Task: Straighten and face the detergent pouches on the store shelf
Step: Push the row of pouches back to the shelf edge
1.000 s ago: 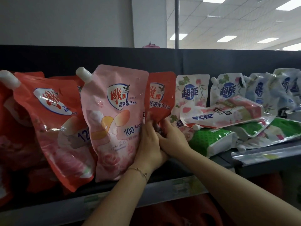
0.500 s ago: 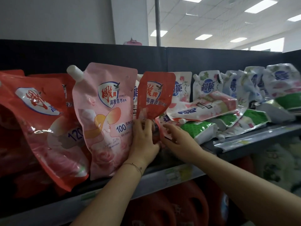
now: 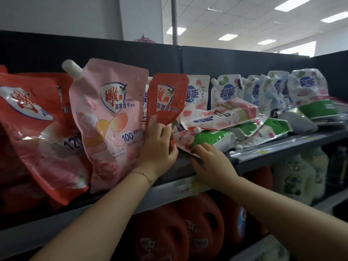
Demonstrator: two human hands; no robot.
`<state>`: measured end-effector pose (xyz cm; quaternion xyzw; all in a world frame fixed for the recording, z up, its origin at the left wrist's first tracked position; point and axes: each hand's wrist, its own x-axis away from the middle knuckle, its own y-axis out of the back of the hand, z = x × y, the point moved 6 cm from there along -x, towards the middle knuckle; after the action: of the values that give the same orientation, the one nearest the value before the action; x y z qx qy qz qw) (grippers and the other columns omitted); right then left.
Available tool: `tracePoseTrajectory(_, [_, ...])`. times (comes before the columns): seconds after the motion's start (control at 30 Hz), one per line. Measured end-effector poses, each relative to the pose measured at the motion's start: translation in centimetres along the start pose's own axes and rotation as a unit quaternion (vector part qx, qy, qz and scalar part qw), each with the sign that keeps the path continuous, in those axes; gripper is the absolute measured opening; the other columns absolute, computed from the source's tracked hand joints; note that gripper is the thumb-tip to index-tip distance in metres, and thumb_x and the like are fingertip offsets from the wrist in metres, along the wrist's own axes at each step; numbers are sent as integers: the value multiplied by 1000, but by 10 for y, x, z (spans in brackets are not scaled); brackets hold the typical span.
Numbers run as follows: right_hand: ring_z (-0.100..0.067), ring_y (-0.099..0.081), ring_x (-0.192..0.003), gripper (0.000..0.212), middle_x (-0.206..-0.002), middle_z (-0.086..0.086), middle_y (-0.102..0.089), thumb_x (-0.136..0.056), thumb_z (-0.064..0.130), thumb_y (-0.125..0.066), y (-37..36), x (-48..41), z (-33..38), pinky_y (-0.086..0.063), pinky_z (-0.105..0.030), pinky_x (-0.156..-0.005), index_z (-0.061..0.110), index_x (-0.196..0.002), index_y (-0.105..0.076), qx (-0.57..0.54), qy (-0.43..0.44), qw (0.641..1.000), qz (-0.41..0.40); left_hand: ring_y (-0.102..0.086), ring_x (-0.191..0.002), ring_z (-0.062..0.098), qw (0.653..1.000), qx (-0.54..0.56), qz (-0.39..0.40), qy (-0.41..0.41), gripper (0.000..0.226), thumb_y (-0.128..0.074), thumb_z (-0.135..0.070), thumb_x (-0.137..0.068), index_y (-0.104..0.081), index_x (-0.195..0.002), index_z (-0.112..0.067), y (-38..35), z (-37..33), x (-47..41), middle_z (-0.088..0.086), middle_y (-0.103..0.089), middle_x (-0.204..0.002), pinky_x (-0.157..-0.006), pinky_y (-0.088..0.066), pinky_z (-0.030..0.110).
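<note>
1. The shelf (image 3: pixel 273 150) carries standing pouches on the left and toppled ones on the right.
2. The pink pouch (image 3: pixel 113 119) stands upright, facing out.
3. The red pouch (image 3: pixel 166 98) stands just beside it, its lower part gripped by the left hand (image 3: pixel 157 146).
4. The green-and-white pouch (image 3: pixel 212 137) lies flat.
5. The right hand (image 3: pixel 209 163) pinches its near corner with bent fingers.

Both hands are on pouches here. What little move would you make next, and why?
Probably lift the green-and-white pouch upright with the right hand, which holds its corner. It lies flat, poking over the shelf edge, while the left hand grips the standing red pouch beside it.
</note>
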<state>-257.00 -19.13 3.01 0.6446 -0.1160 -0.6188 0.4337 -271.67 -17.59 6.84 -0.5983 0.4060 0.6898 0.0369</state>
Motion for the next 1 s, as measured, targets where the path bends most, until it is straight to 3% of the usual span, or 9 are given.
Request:
tracePoseTrajectory(0.1, [-31,-53,-91,18,-98,-7,-53,-92,28,-54,19,-5,-10,-31,-33,-66,10,-97,-55,22,-2,999,27,-46,-94,24,997,-4,42,-58,19,-63,-4,-75,-51,-88,-9,-3,-16,-3,6,-50,-94,-91,-45,33])
tracePoseTrajectory(0.2, [-28,-52,-101,24,-107,-6,-53,-93,31,-53,34,-15,-22,-37,-33,-69,9,-104,-55,36,0,998,59,-50,-87,24,990,-28,97,-96,20,-61,-6,-75,-53,-92,-9,-12,-29,-3,5,-52,-93,-77,-49,38])
tracePoseTrajectory(0.37, [-25,-49,-115,40,-122,-2,-51,-90,35,-56,50,-39,-47,-41,-34,-84,17,-125,-53,90,50,989,102,-48,-92,19,981,-18,187,-55,17,-54,-16,-86,-50,-102,-13,-34,-45,-17,1,-49,-101,-78,-46,33])
tracePoseTrajectory(0.5, [-22,-45,-119,45,-127,-1,-47,-89,38,-56,54,-65,-80,-42,-35,-90,20,-129,-47,163,112,971,138,-49,-101,22,961,-36,263,80,12,-46,-28,-95,-45,-101,-18,-68,-35,-41,1,-46,-107,-82,-45,37])
tracePoseTrajectory(0.63, [-23,-40,-127,53,-135,-1,-44,-85,37,-60,58,-89,-122,-38,-41,-102,24,-133,-42,203,117,962,143,-50,-114,35,912,-36,279,299,38,-34,-33,-101,-51,-121,-6,-98,-4,-70,19,-51,-126,-96,-44,42])
tracePoseTrajectory(0.73, [-24,-36,-132,59,-140,-1,-41,-83,41,-62,55,-102,-147,-33,-43,-105,23,-136,-41,202,114,962,147,-49,-119,40,881,5,255,398,39,-31,-18,-102,-38,-136,-1,-112,-4,-83,24,-47,-133,-93,-41,43])
tracePoseTrajectory(0.83, [-24,-33,-134,62,-141,0,-40,-84,45,-61,46,-111,-160,-29,-47,-109,24,-137,-39,196,139,959,148,-51,-120,38,845,121,142,501,46,-44,-35,-98,-48,-133,-6,-123,7,-85,18,-54,-131,-100,-43,43])
tracePoseTrajectory(0.93, [-25,-34,-132,62,-140,0,-41,-85,47,-60,41,-117,-162,-25,-51,-112,25,-138,-38,200,174,954,144,-56,-116,32,784,254,114,555,48,-63,-26,-84,-53,-128,-10,-130,3,-89,5,-58,-126,-94,-47,35])
tracePoseTrajectory(1.0, [-25,-35,-132,59,-139,-1,-42,-87,48,-57,39,-120,-161,-25,-52,-112,23,-137,-38,199,190,952,136,-60,-104,27,754,267,142,584,46,-61,-15,-84,-53,-129,-12,-128,-1,-86,13,-62,-121,-78,-54,29])
